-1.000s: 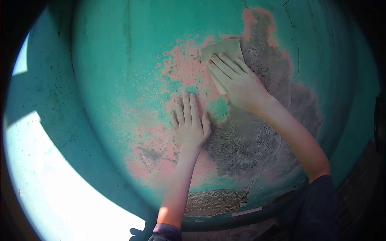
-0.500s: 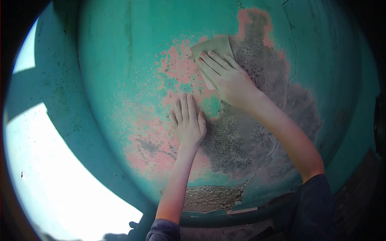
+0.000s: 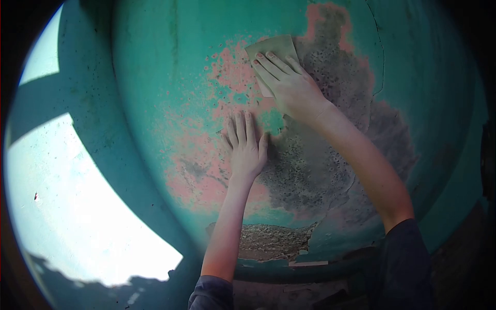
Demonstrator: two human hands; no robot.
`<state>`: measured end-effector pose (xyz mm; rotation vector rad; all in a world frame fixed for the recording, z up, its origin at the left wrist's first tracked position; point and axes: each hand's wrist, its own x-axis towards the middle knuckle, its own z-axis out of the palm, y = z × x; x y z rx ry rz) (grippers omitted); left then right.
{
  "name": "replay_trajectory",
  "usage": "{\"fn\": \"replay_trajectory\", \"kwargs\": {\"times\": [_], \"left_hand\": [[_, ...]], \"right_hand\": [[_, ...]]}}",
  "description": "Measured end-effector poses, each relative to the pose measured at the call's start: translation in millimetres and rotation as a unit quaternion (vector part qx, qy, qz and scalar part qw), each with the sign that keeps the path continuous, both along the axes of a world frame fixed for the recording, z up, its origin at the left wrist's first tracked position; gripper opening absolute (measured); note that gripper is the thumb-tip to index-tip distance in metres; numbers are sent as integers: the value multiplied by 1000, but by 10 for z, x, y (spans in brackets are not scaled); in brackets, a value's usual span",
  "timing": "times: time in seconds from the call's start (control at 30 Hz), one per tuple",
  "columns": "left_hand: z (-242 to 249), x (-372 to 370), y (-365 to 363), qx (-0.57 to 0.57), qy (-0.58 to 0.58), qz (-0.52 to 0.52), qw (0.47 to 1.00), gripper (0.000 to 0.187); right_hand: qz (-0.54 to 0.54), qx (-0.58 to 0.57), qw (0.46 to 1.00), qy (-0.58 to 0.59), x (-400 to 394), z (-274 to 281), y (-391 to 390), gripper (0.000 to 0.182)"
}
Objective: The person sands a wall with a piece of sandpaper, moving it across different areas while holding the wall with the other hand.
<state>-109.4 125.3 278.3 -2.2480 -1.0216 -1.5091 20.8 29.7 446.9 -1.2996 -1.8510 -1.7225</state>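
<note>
My right hand [image 3: 292,85] presses a greyish sheet [image 3: 276,45] flat against a curved green surface [image 3: 150,57], its fingers lying over the sheet. A corner of the sheet sticks out below the palm. Lower and to the left, my left hand [image 3: 245,147] rests on the same surface with fingers spread and nothing in it. Around both hands the green paint gives way to pink patches [image 3: 201,188] and a rough, pitted grey area [image 3: 305,175].
Below the hands is a broken, crumbly strip [image 3: 274,241] with a thin pale piece [image 3: 308,264] under it. Bright sunlight falls on the green panel at the left [image 3: 67,196]. A thin crack [image 3: 383,51] runs down the upper right.
The surface and both hands appear slightly higher in view, with the lit area shifted right. My right hand and the sheet stay at nearly the same spot on the surface.
</note>
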Motion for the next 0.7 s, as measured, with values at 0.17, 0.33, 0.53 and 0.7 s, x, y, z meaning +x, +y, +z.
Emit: {"fn": "replay_trajectory", "kwargs": {"times": [0.17,0.33,0.53,0.7], "left_hand": [[-5,-25,-5,-9,0,-13,1000,74],[-36,5,5,-6,-1,-2,1000,73],[-70,5,27,6,-13,-15,1000,73],[-101,18,73,30,-13,-13,999,73]], "right_hand": [[-2,-46,998,52,265,-596,-311,58],[-41,-69,996,35,419,-808,-502,59],[-10,5,999,31,51,-44,-7,62],[-33,0,997,72,40,-484,-128,62]]}}
